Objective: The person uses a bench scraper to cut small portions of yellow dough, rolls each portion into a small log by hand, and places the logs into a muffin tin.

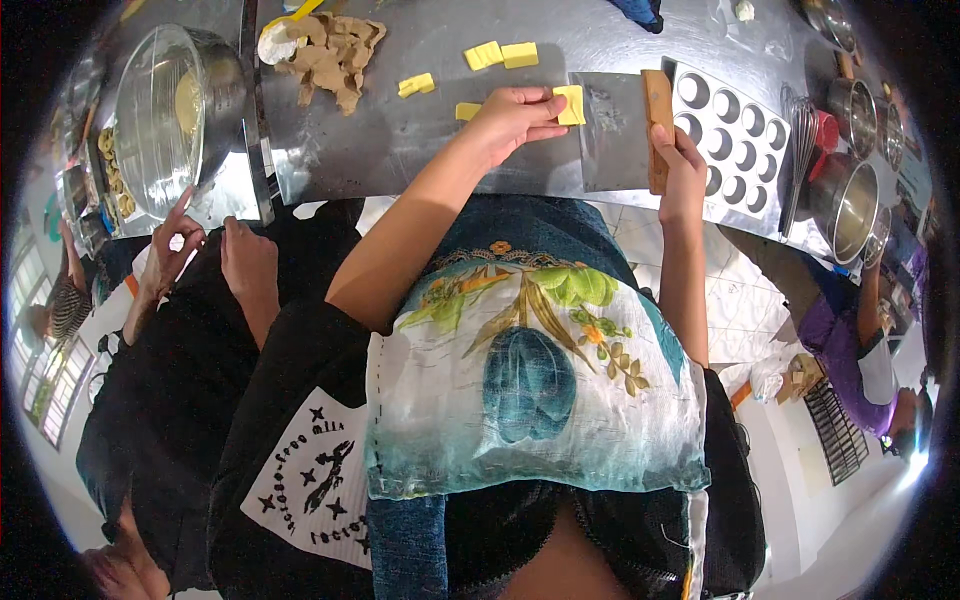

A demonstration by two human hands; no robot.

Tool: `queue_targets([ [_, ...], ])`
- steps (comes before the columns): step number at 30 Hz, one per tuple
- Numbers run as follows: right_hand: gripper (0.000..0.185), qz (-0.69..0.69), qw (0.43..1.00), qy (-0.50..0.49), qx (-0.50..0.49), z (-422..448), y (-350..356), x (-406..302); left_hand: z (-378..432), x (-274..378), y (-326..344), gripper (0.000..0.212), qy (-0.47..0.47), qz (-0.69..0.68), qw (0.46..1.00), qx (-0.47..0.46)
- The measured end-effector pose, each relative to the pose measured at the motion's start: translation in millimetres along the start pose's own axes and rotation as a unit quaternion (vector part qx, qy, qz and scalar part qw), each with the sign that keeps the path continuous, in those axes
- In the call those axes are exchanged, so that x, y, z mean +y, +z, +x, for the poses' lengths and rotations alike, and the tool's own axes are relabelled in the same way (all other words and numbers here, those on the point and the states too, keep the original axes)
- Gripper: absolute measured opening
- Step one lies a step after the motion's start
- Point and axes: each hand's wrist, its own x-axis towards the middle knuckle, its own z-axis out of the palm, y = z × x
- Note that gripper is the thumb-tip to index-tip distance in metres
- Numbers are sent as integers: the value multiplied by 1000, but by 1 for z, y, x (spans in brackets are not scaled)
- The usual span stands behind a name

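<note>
My left hand (517,124) pinches a yellow block of what looks like butter (570,105) between thumb and fingers, above the steel table (360,161). Its edge meets the side of a wide metal bench scraper blade (615,127). By the wooden handle (658,127), my right hand (681,165) grips that scraper, with the blade pointing left towards the block. Beyond my left hand lie several more yellow pieces: a pair of blocks (501,55), a smaller piece (416,85), and one (468,112) partly covered by my hand.
Right of the scraper sit a muffin tin (721,144), a wire whisk (799,157) and metal bowls (851,202). Crumpled brown paper (337,56) lies far left, near a film-covered bowl (169,120). A co-worker's hands (247,262) are at my left; another person (855,367) stands at right.
</note>
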Motion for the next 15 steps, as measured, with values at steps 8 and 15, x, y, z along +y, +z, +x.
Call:
queue_targets([
  [8,34,15,1000,-8,-1,1,0,10,-5,3,3,40,-11,13,1000,7],
  [15,42,19,1000,12,-17,-5,-3,3,-6,11,0,38,-7,-21,999,-42],
])
